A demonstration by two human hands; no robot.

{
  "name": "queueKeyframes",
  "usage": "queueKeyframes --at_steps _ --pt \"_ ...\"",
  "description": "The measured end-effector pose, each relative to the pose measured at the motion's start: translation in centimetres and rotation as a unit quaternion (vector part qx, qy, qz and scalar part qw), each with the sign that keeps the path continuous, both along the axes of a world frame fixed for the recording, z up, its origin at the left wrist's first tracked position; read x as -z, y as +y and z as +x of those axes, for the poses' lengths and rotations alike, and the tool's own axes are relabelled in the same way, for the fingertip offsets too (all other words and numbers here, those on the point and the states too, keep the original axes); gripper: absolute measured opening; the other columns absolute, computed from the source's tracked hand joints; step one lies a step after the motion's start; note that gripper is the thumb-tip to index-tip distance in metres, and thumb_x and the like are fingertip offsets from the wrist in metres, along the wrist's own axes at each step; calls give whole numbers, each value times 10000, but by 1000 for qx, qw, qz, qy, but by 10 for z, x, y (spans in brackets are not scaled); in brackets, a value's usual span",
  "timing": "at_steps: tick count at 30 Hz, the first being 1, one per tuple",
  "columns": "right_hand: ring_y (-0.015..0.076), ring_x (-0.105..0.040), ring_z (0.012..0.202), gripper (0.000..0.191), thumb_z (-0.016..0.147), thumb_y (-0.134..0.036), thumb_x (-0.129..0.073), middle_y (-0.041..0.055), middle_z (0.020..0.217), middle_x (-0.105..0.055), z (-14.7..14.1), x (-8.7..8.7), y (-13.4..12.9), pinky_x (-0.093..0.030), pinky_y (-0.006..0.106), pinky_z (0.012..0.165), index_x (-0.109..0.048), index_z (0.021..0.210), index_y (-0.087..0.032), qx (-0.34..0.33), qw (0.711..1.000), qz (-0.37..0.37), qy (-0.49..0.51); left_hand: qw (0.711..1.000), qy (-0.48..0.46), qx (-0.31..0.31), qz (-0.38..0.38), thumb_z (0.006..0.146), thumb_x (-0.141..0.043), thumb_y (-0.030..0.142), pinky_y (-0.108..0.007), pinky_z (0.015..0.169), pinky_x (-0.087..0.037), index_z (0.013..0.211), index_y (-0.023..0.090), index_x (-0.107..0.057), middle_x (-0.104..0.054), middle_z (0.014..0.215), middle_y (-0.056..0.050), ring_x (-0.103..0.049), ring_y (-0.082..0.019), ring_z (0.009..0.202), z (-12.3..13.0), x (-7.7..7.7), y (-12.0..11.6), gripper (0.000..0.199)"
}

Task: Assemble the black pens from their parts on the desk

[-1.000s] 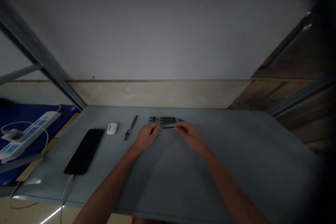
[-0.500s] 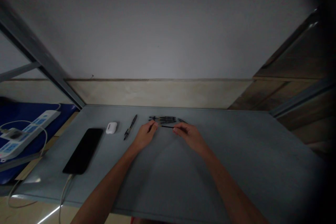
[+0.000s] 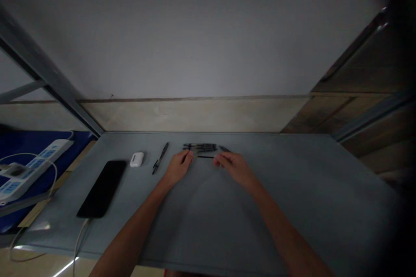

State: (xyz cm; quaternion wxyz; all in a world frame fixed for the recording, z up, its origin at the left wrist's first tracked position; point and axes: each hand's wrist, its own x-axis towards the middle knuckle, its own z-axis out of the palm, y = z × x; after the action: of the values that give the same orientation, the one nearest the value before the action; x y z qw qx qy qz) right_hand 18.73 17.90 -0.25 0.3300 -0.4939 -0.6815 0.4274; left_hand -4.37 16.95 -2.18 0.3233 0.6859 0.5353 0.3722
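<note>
A thin dark refill-like rod (image 3: 205, 157) stretches between my two hands above the grey table (image 3: 208, 207). Its left end is pinched by my left hand (image 3: 178, 165), its right end by the closed fingers of my right hand (image 3: 234, 166). Just behind them lies a group of several dark pens (image 3: 201, 146), partly hidden by my left fingers. Another dark pen or pen part (image 3: 224, 149) rests behind my right hand. To the left of my left hand a single pen (image 3: 160, 158) lies slanted on the table.
A white earbud case (image 3: 137, 159) and a black phone (image 3: 102, 189) with a cable are on the table's left part. Beyond its left edge sits a white power strip (image 3: 32, 169) on a blue surface. A wall stands behind, with metal posts at both sides.
The view has shifted slightly. Both hands remain at the thin rod, and a little more of its left end shows beside my left fingers.
</note>
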Motion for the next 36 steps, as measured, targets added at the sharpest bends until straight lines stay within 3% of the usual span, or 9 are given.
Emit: queueKeyframes --at_steps 3,7,10,17,21,24,33,36 --pt "174 -591 636 472 906 -522 -472 42 660 -673 0 0 0 -435 292 653 -677 650 -183 1 1000 1 -7 1000 -2 3 -4 969 -378 412 -240 585 -326 686 177 -480 -476 624 27 -452 -116 601 0 -1 -1 382" --pt "193 -646 735 275 818 -449 -632 40 776 -717 1 3 1 -473 299 708 -715 783 -189 3 1000 0 23 1000 -4 1 -11 974 -369 397 -243 601 -335 693 176 -495 -487 631 22 -464 -121 615 1 -3 -1 378" --pt "208 -670 794 248 784 -425 -681 46 838 -737 2 5 1 -493 319 755 -730 865 -195 11 999 -4 31 1000 -4 2 -12 980 -361 397 -247 608 -337 693 173 -504 -501 635 16 -478 -126 623 1 -3 0 390" --pt "214 -677 734 363 867 -482 -572 62 729 -724 2 4 0 -503 340 759 -710 711 -185 5 1000 -8 24 1000 -12 5 -14 969 -375 424 -242 589 -334 689 177 -492 -483 620 25 -464 -121 604 1 1 0 391" --pt "200 -670 757 240 795 -424 -671 43 783 -726 1 7 1 -503 325 749 -716 802 -188 29 999 8 34 1000 -22 3 -21 962 -368 433 -247 592 -333 683 183 -484 -473 620 25 -458 -124 605 2 -2 -1 393" --pt "201 -670 781 250 764 -421 -705 43 833 -735 1 9 2 -507 329 753 -723 864 -193 39 998 22 38 999 -20 3 -25 956 -370 428 -249 586 -328 674 190 -473 -462 615 26 -450 -124 598 2 -5 -1 383" --pt "216 -683 716 364 825 -511 -606 63 714 -724 -1 -2 -3 -518 336 739 -703 681 -191 40 998 -2 51 999 -8 16 -32 945 -375 426 -246 584 -308 665 201 -435 -421 612 36 -422 -122 594 2 -3 -1 365" --pt "211 -679 745 279 783 -468 -661 51 761 -731 -1 0 -2 -510 328 740 -721 751 -197 54 997 7 48 999 -16 16 -38 945 -378 422 -250 587 -307 668 197 -439 -419 609 36 -420 -123 597 1 -2 0 362"
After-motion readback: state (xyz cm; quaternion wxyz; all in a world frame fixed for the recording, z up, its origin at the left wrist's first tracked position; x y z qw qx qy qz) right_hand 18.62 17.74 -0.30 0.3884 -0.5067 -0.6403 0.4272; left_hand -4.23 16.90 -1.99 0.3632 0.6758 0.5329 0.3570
